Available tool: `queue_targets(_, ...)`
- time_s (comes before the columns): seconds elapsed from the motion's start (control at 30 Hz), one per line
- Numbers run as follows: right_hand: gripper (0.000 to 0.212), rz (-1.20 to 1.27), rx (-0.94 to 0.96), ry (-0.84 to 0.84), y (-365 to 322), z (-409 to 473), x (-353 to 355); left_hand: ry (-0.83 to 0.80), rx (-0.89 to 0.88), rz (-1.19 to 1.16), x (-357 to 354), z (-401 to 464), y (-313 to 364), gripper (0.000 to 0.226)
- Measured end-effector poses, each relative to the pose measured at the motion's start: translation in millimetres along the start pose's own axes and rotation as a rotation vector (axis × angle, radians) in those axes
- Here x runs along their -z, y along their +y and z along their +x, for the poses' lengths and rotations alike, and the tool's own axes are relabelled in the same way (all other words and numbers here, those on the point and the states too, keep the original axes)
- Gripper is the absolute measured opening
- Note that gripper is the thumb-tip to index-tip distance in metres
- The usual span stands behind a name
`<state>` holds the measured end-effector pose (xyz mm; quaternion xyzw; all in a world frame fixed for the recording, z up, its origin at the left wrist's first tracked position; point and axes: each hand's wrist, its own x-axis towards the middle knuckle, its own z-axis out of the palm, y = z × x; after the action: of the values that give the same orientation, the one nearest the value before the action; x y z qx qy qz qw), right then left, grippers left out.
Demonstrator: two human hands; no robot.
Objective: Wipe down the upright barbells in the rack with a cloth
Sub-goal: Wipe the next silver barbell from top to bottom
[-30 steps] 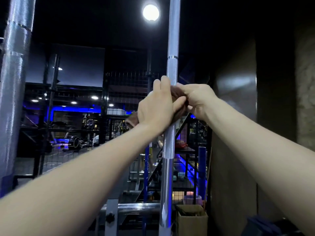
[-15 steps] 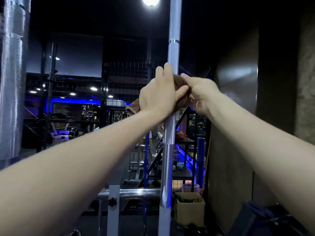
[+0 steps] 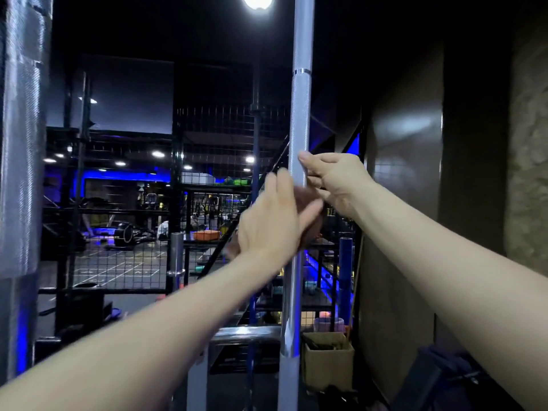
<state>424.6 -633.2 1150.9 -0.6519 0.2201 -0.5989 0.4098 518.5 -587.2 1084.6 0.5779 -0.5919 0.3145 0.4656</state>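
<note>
An upright steel barbell (image 3: 300, 114) with a knurled shaft runs from top to bottom of the view, just right of centre. My right hand (image 3: 335, 178) grips the shaft at mid height, its fingers curled round it. Just below, my left hand (image 3: 271, 223) is blurred with motion and holds a brown cloth (image 3: 310, 213) round the bar, thumb to the right of the shaft. A corner of the cloth shows below my left wrist. Most of the cloth is hidden behind my left hand.
A thick barbell sleeve (image 3: 23, 143) stands close at the far left. A chrome rack rail (image 3: 246, 333) crosses behind the bar low down. A cardboard box (image 3: 327, 358), a blue post (image 3: 345, 277) and a dark wall (image 3: 400, 203) are at the right; a wire mesh fence (image 3: 124, 262) stands behind.
Both hands were together on the cloth. My left hand has slid down the bar with the cloth; my right hand has let go of the cloth and now grips the bare shaft above it.
</note>
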Motion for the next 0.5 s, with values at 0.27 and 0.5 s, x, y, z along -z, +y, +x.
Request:
queue_targets(0.27,0.015,-0.022,-0.019,-0.029,3.6,-0.1,7.9,0.012,0.001,0.012,-15.4,-28.3,0.4,0.049)
queue_targets(0.5,0.014,-0.051,-0.002,-0.021,14.5,-13.1,3.2,-0.043,0.000,0.047,-7.2,-24.0,-2.3,0.050)
